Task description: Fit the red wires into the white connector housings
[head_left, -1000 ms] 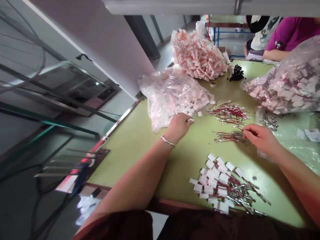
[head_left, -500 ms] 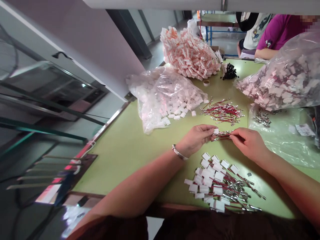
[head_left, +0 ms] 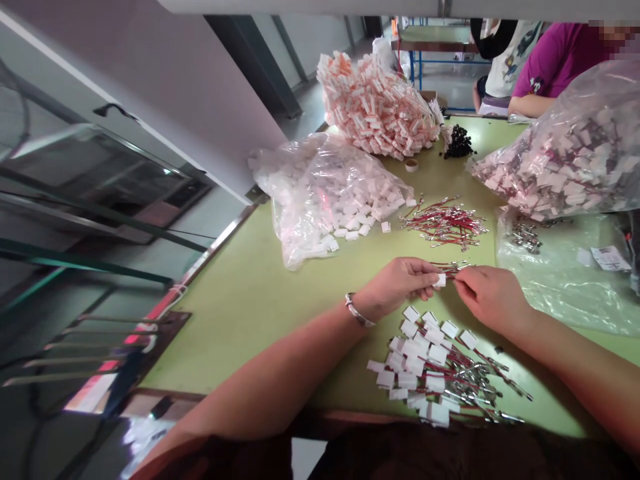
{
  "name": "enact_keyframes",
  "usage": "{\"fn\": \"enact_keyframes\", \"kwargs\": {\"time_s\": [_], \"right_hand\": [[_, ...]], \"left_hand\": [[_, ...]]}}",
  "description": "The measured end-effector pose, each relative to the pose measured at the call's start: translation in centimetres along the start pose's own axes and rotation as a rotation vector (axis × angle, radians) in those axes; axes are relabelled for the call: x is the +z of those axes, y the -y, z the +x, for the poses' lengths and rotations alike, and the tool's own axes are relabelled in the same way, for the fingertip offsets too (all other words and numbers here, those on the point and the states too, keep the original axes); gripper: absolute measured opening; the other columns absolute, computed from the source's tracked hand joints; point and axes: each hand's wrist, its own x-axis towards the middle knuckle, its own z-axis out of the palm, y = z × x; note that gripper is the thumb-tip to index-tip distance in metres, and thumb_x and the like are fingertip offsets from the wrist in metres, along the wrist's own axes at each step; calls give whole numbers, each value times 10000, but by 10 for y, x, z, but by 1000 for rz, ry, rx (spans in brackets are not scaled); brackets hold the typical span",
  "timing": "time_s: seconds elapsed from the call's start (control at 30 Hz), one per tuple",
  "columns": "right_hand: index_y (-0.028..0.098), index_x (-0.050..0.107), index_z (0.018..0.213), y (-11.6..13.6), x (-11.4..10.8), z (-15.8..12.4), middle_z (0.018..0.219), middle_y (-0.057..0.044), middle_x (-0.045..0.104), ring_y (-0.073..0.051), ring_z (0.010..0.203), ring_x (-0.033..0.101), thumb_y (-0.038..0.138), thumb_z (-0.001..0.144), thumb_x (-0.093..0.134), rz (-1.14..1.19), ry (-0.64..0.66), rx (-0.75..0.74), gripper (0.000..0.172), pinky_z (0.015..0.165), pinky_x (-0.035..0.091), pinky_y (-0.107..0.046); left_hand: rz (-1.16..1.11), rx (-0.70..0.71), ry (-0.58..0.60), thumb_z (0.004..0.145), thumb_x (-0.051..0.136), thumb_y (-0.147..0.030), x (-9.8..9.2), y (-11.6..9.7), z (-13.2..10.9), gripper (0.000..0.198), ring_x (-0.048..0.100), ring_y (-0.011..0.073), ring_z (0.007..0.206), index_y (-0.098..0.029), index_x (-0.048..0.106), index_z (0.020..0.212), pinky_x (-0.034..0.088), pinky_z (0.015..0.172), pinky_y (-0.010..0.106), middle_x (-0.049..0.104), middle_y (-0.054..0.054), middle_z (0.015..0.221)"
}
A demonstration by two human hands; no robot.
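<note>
My left hand [head_left: 400, 285] pinches a small white connector housing [head_left: 440, 281] between thumb and fingers. Close on its right, my right hand [head_left: 493, 297] is closed on a thin red wire, mostly hidden by the fingers; whether its end sits inside the housing I cannot tell. A few red wires with metal terminals [head_left: 453, 266] lie just behind the fingertips. Farther back is a loose pile of red wires [head_left: 445, 223]. Nearer my body lies a heap of white housings with red wires attached [head_left: 415, 350], their metal ends pointing right.
A clear bag of white housings [head_left: 330, 193] spills open at the left. Behind it rise bundled pink-and-white parts [head_left: 375, 107], beside black-tipped pieces [head_left: 457, 142] and a tape roll [head_left: 411, 165]. Another full bag [head_left: 565, 167] stands right, near a person in a purple sleeve [head_left: 543, 60].
Both hands have come slightly toward my body. The housing in my left hand has shifted right and down, and my right hand's fingers are curled in more tightly beside it.
</note>
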Motion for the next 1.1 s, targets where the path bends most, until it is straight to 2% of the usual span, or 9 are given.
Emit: {"fn": "enact_keyframes", "kwargs": {"time_s": [0.17, 0.4, 0.5, 0.57, 0.6, 0.67, 0.77, 0.9, 1.1], "right_hand": [[199, 617, 787, 6, 5, -6, 681, -23, 678, -140, 564, 576, 252, 907, 383, 37, 111, -47, 268, 528, 318, -274], [183, 573, 698, 12, 9, -4, 571, -32, 610, -143, 484, 516, 238, 887, 407, -78, 148, -80, 258, 493, 276, -290], [189, 611, 767, 18, 8, -4, 672, -41, 651, -154, 568, 555, 240, 892, 434, 8, 198, -50, 223, 535, 348, -295], [201, 634, 761, 22, 6, -5, 740, -49, 656, -168, 656, 578, 231, 878, 476, 76, 237, -65, 198, 579, 395, -302], [206, 643, 747, 23, 4, -6, 762, -52, 652, -172, 692, 583, 233, 867, 504, 119, 260, -79, 186, 598, 414, -303], [211, 657, 725, 22, -2, -6, 779, -49, 644, -164, 720, 585, 234, 857, 529, 235, 292, -83, 186, 634, 445, -298], [221, 671, 746, 12, -11, 2, 770, -29, 647, -138, 685, 583, 228, 875, 496, 327, 241, 17, 217, 658, 464, -295], [224, 682, 798, -6, -15, 21, 814, -32, 660, -149, 678, 584, 236, 865, 504, 207, 207, 101, 191, 670, 462, -324], [209, 684, 869, -12, 7, 41, 889, -64, 633, -189, 746, 570, 246, 848, 547, -55, 238, 47, 143, 619, 424, -320]], "left_hand": [[239, 19, 10, 716, 701, -275, 2, 2, -3, 190, 518, 65, 493, -149, 712, 859, 444, 510, 218, 609, -21, 561], [511, 157, -28, 744, 635, -256, 7, -3, -5, 134, 478, 82, 478, -169, 736, 759, 390, 489, 232, 598, -12, 539], [691, 282, -73, 768, 640, -314, -13, -16, 1, 173, 560, 129, 600, -179, 745, 793, 439, 562, 258, 677, 37, 696], [865, 469, -350, 843, 555, -307, -37, -22, 11, 242, 596, 175, 784, -178, 731, 948, 476, 713, 303, 697, 80, 893], [966, 534, -412, 883, 478, -261, -51, -23, 16, 290, 588, 196, 898, -174, 707, 1038, 471, 809, 334, 685, 99, 991], [1166, 595, -407, 892, 401, -167, -76, -19, 25, 358, 538, 222, 1054, -161, 666, 1133, 418, 949, 381, 644, 119, 1116], [1366, 558, -375, 858, 376, -85, -99, -9, 33, 398, 491, 238, 1124, -165, 680, 1101, 389, 993, 399, 613, 120, 1165], [1398, 553, -397, 853, 397, -107, -106, -3, 35, 363, 498, 254, 1042, -163, 716, 1017, 414, 936, 402, 624, 129, 1039], [1325, 573, -463, 859, 462, -199, -100, -4, 33, 325, 501, 248, 980, -187, 687, 1093, 422, 916, 397, 577, 105, 968]]}}
